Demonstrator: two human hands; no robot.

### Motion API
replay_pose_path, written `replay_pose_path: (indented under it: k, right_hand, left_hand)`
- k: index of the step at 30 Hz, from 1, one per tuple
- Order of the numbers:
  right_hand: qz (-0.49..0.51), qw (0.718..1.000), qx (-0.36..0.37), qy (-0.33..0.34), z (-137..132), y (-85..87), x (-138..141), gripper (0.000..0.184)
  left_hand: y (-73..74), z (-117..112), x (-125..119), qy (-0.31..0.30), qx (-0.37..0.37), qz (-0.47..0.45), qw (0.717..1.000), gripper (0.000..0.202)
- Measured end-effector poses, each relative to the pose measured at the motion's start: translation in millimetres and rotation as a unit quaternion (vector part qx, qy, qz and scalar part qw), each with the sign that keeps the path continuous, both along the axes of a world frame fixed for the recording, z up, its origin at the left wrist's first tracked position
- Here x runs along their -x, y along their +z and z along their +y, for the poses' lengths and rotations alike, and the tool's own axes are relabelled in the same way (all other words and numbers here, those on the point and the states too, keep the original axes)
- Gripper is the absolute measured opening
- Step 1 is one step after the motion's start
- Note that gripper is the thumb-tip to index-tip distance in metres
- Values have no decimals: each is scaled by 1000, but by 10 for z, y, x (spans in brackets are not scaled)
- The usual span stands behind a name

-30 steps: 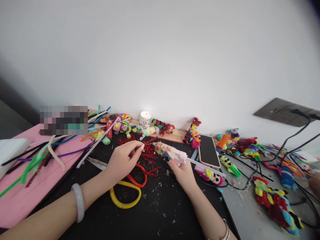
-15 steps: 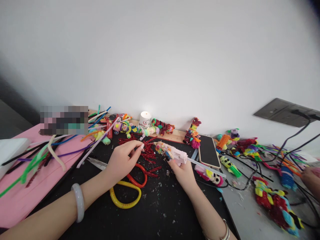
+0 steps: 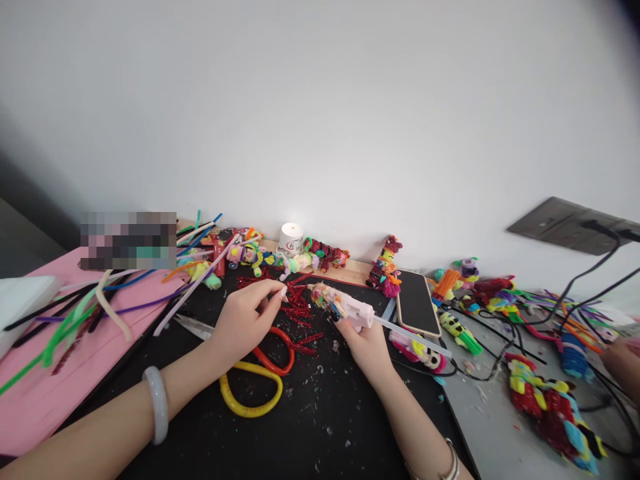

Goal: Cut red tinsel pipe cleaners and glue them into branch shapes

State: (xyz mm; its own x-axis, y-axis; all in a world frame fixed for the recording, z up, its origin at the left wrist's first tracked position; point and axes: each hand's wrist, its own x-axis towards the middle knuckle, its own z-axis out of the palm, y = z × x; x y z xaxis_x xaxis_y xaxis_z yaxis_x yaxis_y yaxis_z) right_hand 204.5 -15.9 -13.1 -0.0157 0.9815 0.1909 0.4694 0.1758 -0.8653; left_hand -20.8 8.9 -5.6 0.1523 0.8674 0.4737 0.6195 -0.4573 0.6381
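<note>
My right hand is wrapped round a pale pink hot glue gun, its messy, multicoloured nozzle aimed left and a long clear glue stick poking out of its back. Facing the nozzle, my left hand is closed in a pinch of thumb and forefinger; whatever sits between the fingertips is too small to make out. Red glittery tinsel stems lie on the black mat behind and between the hands. Under my left wrist rest scissors with one yellow and one red handle loop.
Pipe-cleaner figures and a white paper cup stand along the wall. A phone lies right of the glue gun. Loose pipe cleaners cover the pink sheet at left. Black cords run to the wall socket; another person's hand shows at right.
Almost nothing differs. My left fingertips have shifted very slightly, still pinched near the nozzle, and the other person's hand at the right edge has moved a little.
</note>
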Motion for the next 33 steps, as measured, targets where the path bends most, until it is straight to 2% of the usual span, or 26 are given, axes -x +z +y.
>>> replay_pose_path:
  k: [19,33]
  right_hand:
    - [-47,999,-12,-13,8,-5,-13,26]
    - [-99,994,-32,-20,29,-14,-45,21]
  left_hand:
    - [1,-1,4,4,-11,-4,1000,14]
    - [43,-7,-1,12,-8,3,1000,15]
